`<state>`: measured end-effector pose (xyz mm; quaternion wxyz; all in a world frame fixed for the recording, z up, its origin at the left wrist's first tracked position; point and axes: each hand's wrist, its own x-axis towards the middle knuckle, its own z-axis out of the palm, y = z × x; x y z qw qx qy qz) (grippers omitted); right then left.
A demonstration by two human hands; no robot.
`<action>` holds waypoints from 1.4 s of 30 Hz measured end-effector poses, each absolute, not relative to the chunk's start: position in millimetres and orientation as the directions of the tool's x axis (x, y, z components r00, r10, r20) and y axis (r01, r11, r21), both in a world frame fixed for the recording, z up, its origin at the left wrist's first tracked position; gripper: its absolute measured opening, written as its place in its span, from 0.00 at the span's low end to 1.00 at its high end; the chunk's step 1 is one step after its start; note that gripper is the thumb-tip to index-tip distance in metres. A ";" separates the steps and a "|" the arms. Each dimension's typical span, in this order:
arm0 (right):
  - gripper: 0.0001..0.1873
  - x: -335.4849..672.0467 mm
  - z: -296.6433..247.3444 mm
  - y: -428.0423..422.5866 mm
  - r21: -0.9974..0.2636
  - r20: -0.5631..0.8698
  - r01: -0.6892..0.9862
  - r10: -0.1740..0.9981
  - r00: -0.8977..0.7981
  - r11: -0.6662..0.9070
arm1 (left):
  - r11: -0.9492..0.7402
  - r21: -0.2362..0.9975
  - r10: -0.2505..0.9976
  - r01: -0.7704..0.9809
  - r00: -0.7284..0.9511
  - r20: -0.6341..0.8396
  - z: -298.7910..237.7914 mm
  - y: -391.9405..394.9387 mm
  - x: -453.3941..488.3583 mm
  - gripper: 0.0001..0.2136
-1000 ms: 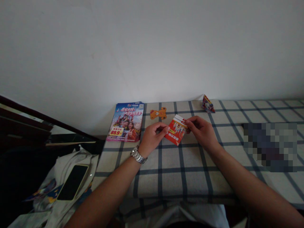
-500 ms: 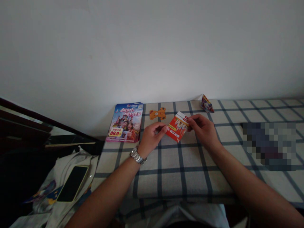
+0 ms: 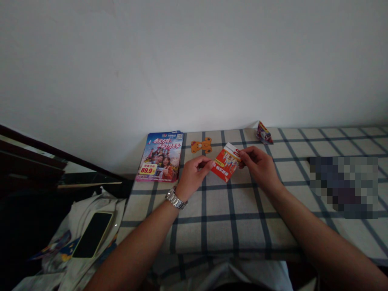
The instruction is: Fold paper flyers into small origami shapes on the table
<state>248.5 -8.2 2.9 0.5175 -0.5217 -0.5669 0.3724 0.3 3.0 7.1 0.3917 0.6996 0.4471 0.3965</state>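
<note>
A red, white and yellow printed paper (image 3: pixel 226 166), apparently folded, is held between my two hands above the checked tablecloth (image 3: pixel 216 214). My left hand (image 3: pixel 195 173) pinches its left corner between thumb and fingers; a metal watch sits on that wrist. With thumb and forefinger my right hand (image 3: pixel 259 163) grips the right edge, covering part of the print. Just left of my left hand lies a stack of colourful flyers (image 3: pixel 160 155). A flat brown teddy bear shape (image 3: pixel 201 145) is on the cloth behind my left hand.
A small folded paper piece (image 3: pixel 264 132) stands near the wall (image 3: pixel 194 68) at the back. On the right, a blurred-out dark object (image 3: pixel 342 188) lies on the cloth. A phone (image 3: pixel 92 234) rests on pale fabric at lower left, beside a dark bar (image 3: pixel 60 151).
The printed paper has tilted very slightly in my fingers. Both hands keep their grip and place.
</note>
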 end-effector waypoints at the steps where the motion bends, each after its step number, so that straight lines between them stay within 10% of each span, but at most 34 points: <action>1: 0.18 248.5 2.9 -8.3 -0.962 0.196 0.208 0.977 0.082 0.176 | -0.293 0.903 0.936 0.315 0.286 0.204 7.4 2.8 0.4 0.14; 23: 0.20 248.8 -2.9 -3.5 -0.987 0.094 0.139 0.994 0.061 0.084 | -0.444 0.770 0.894 0.459 0.277 0.351 2.1 1.0 1.7 0.08; 42: 0.10 252.8 -3.7 -4.9 -0.601 0.332 0.742 0.937 -0.106 0.297 | -0.732 0.506 0.676 0.457 0.582 0.452 3.3 0.0 2.8 0.12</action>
